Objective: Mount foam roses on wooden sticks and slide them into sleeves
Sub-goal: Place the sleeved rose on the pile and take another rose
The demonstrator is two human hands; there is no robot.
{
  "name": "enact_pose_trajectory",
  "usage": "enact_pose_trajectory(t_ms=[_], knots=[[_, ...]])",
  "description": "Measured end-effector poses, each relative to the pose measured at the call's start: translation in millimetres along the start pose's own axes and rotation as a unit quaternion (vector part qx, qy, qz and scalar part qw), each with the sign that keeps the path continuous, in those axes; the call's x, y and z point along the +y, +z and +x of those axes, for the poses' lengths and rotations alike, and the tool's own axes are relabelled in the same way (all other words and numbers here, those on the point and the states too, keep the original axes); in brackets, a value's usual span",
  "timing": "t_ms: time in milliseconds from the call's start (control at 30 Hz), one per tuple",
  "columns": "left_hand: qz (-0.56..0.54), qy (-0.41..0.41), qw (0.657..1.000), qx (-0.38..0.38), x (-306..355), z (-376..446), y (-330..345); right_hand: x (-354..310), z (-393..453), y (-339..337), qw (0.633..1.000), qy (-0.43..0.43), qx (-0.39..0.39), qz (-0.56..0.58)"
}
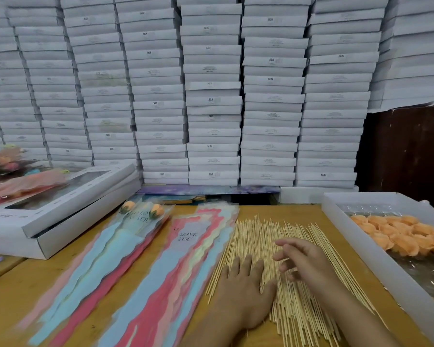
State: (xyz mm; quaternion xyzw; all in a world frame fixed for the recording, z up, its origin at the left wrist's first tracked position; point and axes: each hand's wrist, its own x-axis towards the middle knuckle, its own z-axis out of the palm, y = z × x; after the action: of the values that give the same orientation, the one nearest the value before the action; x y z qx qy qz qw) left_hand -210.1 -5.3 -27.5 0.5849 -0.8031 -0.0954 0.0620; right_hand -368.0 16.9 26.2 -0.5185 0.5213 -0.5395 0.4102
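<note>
Your left hand (pixel 244 291) lies flat, fingers straight, palm down on the spread of wooden sticks (pixel 281 249), pinning them to the desk (pixel 273 210). Your right hand (pixel 302 259) hovers just above the same pile, fingers loosely curled and spread, gripping nothing that I can make out, though blur hides whether a fingertip touches a stick

The sticks look thin, light and stiff, with pointed far ends; they will roll and scatter at a nudge and could snap if bent. Judging by that, you would do best to pinch a single one near its blunt near end or its middle, between thumb and forefinger, while the flat hand keeps the rest from sliding

To your right, the foam roses (pixel 396 234) sit heaped in a shallow translucent tray (pixel 336 211) beside the sticks. They appear soft, almost weightless and easy to crush or tear, so hold one lightly around its base, not by the petals, and push the point in straight

To your left lie fanned stacks of sleeves (pixel 186 249), printed "LOVE YOU"; thin and likely slippery, they may cling together, so lift one by its open edge. Two sleeved roses (pixel 142 209) rest on the further stack
</note>
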Motion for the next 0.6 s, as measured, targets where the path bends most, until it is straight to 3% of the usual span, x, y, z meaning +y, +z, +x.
enact_pose_trajectory(t_ms=[67,233,333,433,600], knots=[[0.002,0.000,1.000,-0.002,0,0,-1,-10,1,-4,0.997,-0.035,0.035,-0.064],[0.005,0.006,1.000,-0.011,-2,0,-3,-54,9,-34,0.992,-0.077,0.075,-0.067],[-0.002,0.011,1.000,-0.011,-2,0,-3,-74,16,-66,0.982,-0.084,0.106,-0.133],[-0.002,0.010,1.000,-0.011,-2,-1,-3,-74,27,-114,0.922,-0.060,0.176,-0.340],[-0.006,0.012,1.000,-0.012,-2,-1,-3,-35,40,-193,0.799,0.105,0.189,-0.561]])
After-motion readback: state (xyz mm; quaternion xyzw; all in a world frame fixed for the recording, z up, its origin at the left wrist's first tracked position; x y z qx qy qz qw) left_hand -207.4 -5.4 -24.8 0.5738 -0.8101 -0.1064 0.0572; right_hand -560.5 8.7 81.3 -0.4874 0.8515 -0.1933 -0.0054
